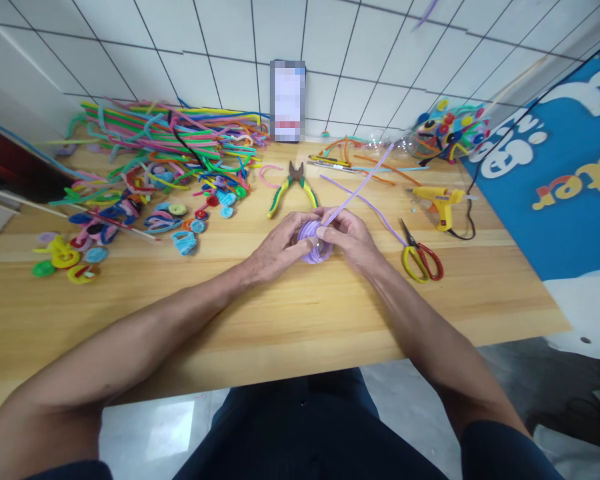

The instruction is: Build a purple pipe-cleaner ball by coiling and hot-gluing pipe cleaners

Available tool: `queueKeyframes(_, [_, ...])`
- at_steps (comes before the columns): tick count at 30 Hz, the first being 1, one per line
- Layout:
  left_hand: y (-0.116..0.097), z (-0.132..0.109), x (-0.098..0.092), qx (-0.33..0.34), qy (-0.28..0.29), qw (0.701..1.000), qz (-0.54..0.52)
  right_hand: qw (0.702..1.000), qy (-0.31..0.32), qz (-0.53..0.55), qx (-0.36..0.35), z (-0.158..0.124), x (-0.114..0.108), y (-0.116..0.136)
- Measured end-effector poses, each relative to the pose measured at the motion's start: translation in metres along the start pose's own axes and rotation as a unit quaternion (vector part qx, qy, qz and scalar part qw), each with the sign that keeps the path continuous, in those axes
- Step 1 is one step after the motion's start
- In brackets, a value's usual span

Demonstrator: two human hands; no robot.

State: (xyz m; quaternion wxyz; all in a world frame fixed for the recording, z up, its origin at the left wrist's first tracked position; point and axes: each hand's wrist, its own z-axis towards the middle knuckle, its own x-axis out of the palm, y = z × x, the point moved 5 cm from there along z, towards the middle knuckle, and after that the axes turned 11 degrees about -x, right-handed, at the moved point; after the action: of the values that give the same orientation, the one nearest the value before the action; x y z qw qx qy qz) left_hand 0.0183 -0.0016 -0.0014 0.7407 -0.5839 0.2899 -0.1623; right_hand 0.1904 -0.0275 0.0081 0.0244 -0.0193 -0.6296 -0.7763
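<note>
Bright pipe cleaners point(150, 133) crowd the left of a wooden table point(290, 313), while at its middle a left hand point(283, 241), thumb and fingers nearly closed, grips a lilac coil point(307, 231) before the pliers point(296, 175). The right hand point(351, 233) pinches it from the other side, though hidden fingertips leave the exact hold uncertain. Neat winding likely calls for light, even tension and snug turns. The roundish coil shows no clear long axis; its straight free end point(365, 179) slants away from the wearer, rightward, above scissors point(420, 260) and a glue gun point(443, 201).
</note>
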Motion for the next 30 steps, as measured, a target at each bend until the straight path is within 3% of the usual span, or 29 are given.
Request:
queueKeyframes(6, [-0.0018,0.0019,0.0034,-0.033,0.018,0.997,-0.060,1.000,0.015,0.010,0.007,0.0000,0.0010,0.0016])
queueKeyframes(17, [0.0045,-0.0032,0.0083,-0.027,-0.040,0.996,-0.080,1.000,-0.008,-0.003,0.001,0.0002,-0.0007,0.0016])
queueKeyframes(23, [0.0008,-0.0030,0.0059,0.020,-0.045,0.998,-0.032,1.000,-0.003,-0.003,-0.017,0.0011,0.0013,0.0028])
queueKeyframes(30, [0.0040,-0.0020,0.0048,-0.008,-0.052,0.998,-0.029,1.000,0.008,-0.005,-0.008,-0.0002,0.0028,0.0044])
